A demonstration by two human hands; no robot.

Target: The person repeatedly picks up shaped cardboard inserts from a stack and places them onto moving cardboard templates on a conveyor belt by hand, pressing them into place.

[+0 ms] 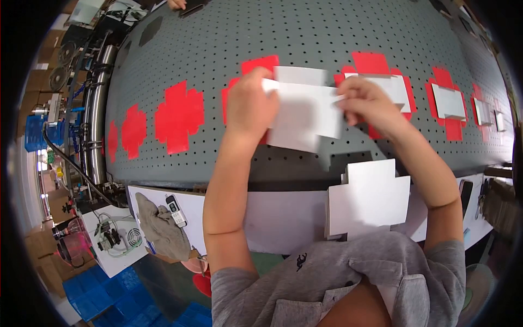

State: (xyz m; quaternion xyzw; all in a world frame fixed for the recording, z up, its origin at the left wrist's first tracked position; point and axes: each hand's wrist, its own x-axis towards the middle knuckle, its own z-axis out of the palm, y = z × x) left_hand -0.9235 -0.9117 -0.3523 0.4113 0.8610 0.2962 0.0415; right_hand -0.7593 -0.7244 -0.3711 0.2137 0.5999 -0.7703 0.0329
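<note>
A white cross-shaped card blank (297, 114) is held up over the perforated grey surface. My left hand (249, 106) is closed on its left edge, thumb in front. My right hand (370, 103) has its fingers pinched at the right edge of the same blank, slightly blurred. Behind it, a red cross-shaped sheet (260, 63) is mostly hidden by the blank and my left hand. Below my right hand, near my body, lies a stack of white cross-shaped blanks (370, 193).
More red sheets (178, 117) lie in a row leftward. Rightward, red sheets carry white pieces (449, 102). A metal roller (101, 114) flanks the grey surface (218, 49). Nearer me are a grey cloth (163, 229) and a handheld remote (176, 210). Another person's hand (177, 4) shows at the top.
</note>
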